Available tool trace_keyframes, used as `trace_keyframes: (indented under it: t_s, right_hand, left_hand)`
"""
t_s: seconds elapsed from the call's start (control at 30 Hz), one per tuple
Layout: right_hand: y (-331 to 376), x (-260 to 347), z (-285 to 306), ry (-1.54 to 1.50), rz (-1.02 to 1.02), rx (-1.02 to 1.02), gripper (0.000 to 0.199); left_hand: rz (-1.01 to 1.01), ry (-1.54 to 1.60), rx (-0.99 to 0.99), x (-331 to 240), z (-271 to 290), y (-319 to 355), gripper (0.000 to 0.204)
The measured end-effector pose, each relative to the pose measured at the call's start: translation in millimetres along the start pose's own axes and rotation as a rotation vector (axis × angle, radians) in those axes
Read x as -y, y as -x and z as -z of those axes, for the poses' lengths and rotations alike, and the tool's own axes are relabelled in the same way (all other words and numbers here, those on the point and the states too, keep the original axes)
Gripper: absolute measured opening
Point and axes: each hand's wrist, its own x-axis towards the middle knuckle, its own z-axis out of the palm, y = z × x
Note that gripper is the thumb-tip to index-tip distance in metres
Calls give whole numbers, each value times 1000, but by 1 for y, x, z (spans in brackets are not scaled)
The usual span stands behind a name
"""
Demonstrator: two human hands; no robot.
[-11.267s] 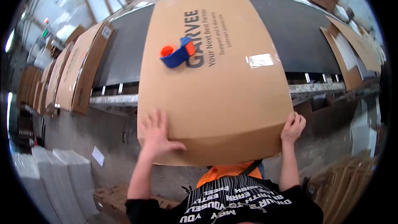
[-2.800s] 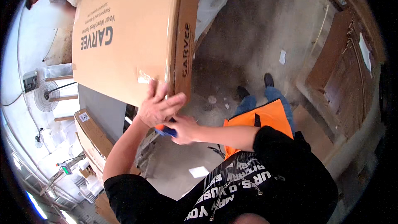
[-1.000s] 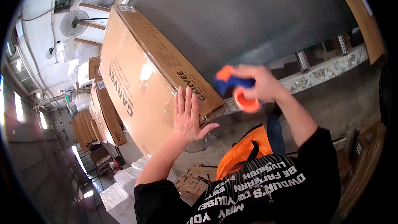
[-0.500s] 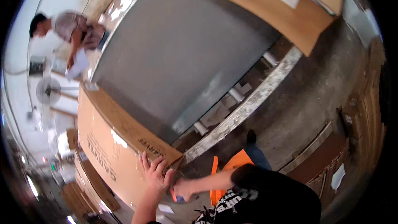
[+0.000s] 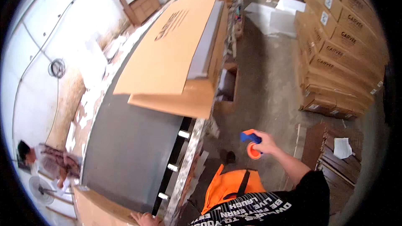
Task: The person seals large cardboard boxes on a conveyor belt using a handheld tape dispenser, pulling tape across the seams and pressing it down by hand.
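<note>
In my right hand (image 5: pixel 266 143), held out over the aisle, is an orange and blue tape dispenser (image 5: pixel 252 144); the fingers are wrapped round it. My left hand (image 5: pixel 146 219) lies at the lower edge of the view, its fingers stretched on the end of a brown carton (image 5: pixel 100 207), which is mostly cut off. Further along the grey conveyor belt (image 5: pixel 130 142) sits another long carton (image 5: pixel 167 46) with its flaps raised. A white or grey panel (image 5: pixel 205 44) shows inside it.
A speckled metal rail (image 5: pixel 186 163) with short rollers edges the belt. Stacked cartons (image 5: pixel 343 50) stand at the right, near flat brown panels (image 5: pixel 339 159). White sheets (image 5: pixel 278 19) lie on the floor. A co-worker (image 5: pixel 50 161) stands across the belt, near a fan (image 5: pixel 39 188).
My view has swung toward the far carton. My right hand has moved away from the near carton, out to the right with the tape dispenser. My left hand stays on the near carton.
</note>
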Motion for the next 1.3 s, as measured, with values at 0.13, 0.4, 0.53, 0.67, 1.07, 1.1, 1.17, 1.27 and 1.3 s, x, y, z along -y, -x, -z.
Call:
trace_keyframes:
  t_s: [0.13, 0.4, 0.53, 0.67, 1.07, 1.1, 1.17, 1.27, 1.3]
  right_hand:
    - [8, -26, 65, -121, -233, -283, 78]
    - [-29, -34, 87, -61, -308, -76, 77]
    - [-49, -73, 113, -59, -468, -170, 76]
    - [-110, -65, 131, -138, -329, -200, 78]
    - [-308, -112, 186, 115, -149, 205, 79]
    - [-324, -131, 189, 127, -61, 177, 77]
    - [-354, -112, 216, 208, -62, 213, 77]
    - [-400, -122, 251, 143, -23, 172, 78]
    - [-417, -129, 259, 99, -2, 172, 79]
  left_hand:
    - [-80, 548, 148, -151, 57, -209, 48]
    - [-216, 1277, -769, -216, 120, -515, 29]
    - [-203, 1938, -1049, -273, 308, -474, 40]
    - [-374, 1665, -922, -303, 311, -483, 70]
    - [-132, 579, -210, -451, 265, -464, 108]
    - [-91, 567, -243, -451, 264, -462, 104]
    - [146, 645, 74, -453, 291, -448, 64]
    - [84, 554, -168, -445, 283, -447, 65]
    - [79, 524, -229, -442, 278, -445, 66]
